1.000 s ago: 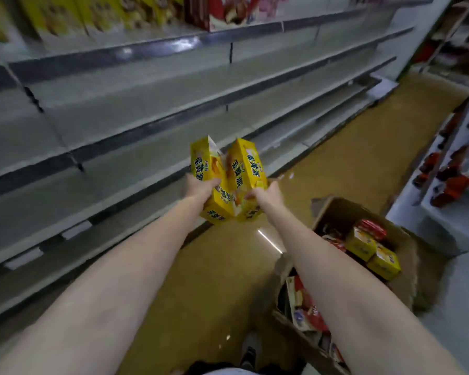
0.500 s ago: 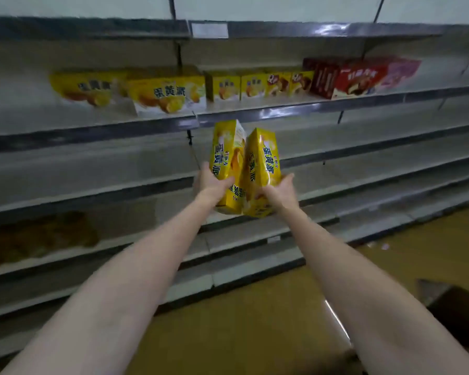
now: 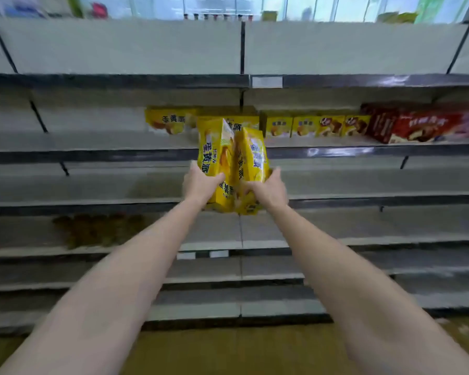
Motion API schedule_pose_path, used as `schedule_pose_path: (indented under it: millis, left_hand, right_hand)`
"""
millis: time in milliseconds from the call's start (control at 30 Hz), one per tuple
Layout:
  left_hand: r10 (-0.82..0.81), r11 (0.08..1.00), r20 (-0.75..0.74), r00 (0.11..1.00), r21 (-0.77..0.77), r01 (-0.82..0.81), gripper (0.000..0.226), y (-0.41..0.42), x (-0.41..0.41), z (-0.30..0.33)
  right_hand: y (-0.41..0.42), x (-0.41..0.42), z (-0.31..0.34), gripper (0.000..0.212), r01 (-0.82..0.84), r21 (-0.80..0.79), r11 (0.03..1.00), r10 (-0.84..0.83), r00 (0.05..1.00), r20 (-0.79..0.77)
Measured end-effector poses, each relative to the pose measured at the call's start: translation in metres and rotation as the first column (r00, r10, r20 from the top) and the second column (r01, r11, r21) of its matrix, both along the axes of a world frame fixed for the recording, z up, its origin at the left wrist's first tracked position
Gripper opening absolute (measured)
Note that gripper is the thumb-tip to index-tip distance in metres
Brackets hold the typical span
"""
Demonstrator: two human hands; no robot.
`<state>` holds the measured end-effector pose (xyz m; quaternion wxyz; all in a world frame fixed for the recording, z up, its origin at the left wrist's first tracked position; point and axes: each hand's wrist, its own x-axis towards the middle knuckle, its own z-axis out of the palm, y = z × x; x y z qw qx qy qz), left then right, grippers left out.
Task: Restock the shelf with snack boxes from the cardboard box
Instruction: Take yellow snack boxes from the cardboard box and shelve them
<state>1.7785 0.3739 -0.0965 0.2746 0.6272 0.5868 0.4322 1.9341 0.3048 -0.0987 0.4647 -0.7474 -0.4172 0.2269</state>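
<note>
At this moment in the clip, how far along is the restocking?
Partly done. Yellow boxes and red boxes already sit on one shelf. In hand: the left hand and right hand each hold an upright yellow snack box, raised in front of that shelf and not yet set down. Left: placing these two. The cardboard box is out of view, so the remaining stock is unknown.

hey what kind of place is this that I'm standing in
Most likely a grocery or convenience store aisle. Long tiered metal shelves with price-label strips hold rows of yellow snack boxes and red boxes, and each hand grips another yellow box for stocking.
</note>
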Motion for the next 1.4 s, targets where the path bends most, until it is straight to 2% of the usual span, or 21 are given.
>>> schedule_pose_path:
  millis: [167,333,467,600,700,867,1067,1233,1400]
  left_hand:
    - [0.093,0.995,0.026,0.995,0.021,-0.094,0.065,-0.001,-0.019,0.010]
    - [0.180,0.983,0.135,0.974,0.004,-0.183,0.065,-0.003,-0.036,0.016]
    - [0.208,0.978,0.236,0.949,-0.056,-0.201,0.060,0.003,-0.057,0.025]
    - [0.225,0.974,0.254,0.941,-0.089,-0.209,0.062,0.023,-0.077,0.032]
    - [0.204,0.979,0.301,0.931,-0.091,-0.185,0.060,0.045,-0.092,0.034]
    - [0.212,0.977,0.332,0.919,-0.065,-0.202,0.046,0.086,-0.116,0.044]
    - [0.242,0.970,0.401,0.884,-0.097,-0.222,0.044,0.149,-0.153,0.056]
    - [0.194,0.980,0.424,0.885,-0.131,-0.152,0.051,0.195,-0.187,0.057]
    - [0.153,0.984,0.448,0.881,-0.151,-0.095,0.052,0.235,-0.215,0.056]
  right_hand:
    - [0.007,-0.013,0.013,0.079,-0.099,0.017,0.995,0.099,0.995,-0.012]
    - [0.019,-0.021,0.025,0.098,-0.198,-0.009,0.980,0.198,0.977,0.084]
    - [0.032,-0.031,0.036,0.086,-0.251,-0.021,0.968,0.252,0.962,0.102]
    - [0.052,-0.045,0.042,0.084,-0.286,0.006,0.958,0.284,0.954,0.096]
    - [0.070,-0.058,0.048,0.087,-0.283,0.021,0.959,0.280,0.954,0.106]
    - [0.113,-0.078,0.059,0.067,-0.264,0.056,0.963,0.258,0.961,0.099]
    - [0.164,-0.110,0.078,0.059,-0.244,0.104,0.964,0.232,0.966,0.114]
    - [0.205,-0.141,0.085,0.068,-0.227,0.112,0.967,0.220,0.973,0.070]
    - [0.238,-0.173,0.086,0.092,-0.171,0.134,0.976,0.169,0.985,0.030]
